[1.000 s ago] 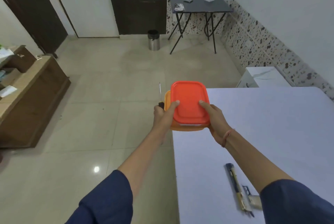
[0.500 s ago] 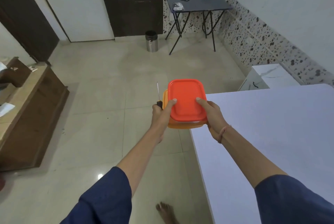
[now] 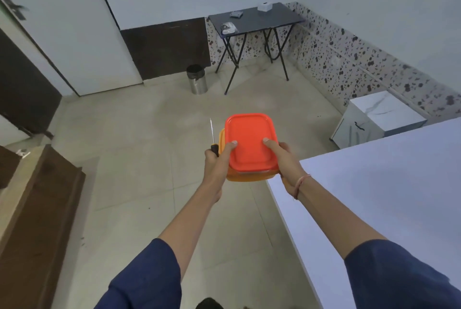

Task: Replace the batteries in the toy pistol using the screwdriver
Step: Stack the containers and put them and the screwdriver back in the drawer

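I hold an orange plastic box with a red lid [image 3: 250, 143] in both hands, out over the floor just left of the white table [image 3: 379, 196]. My left hand [image 3: 217, 161] grips the box's left side with the thumb on the lid. That same hand also holds a thin screwdriver [image 3: 212, 135], its shaft pointing up and away. My right hand [image 3: 287, 161] grips the box's right side, thumb on the lid. The toy pistol is not in view.
A folding black table [image 3: 254, 22] with small items stands at the far wall, a steel bin [image 3: 197, 82] beside it. A white cabinet [image 3: 379, 119] sits behind the table's far corner. A brown wooden unit [image 3: 42, 209] runs along the left.
The view has swung left and away from the white table; the toy pistol parts on it have left the frame. Both hands keep the same hold on the box and screwdriver.
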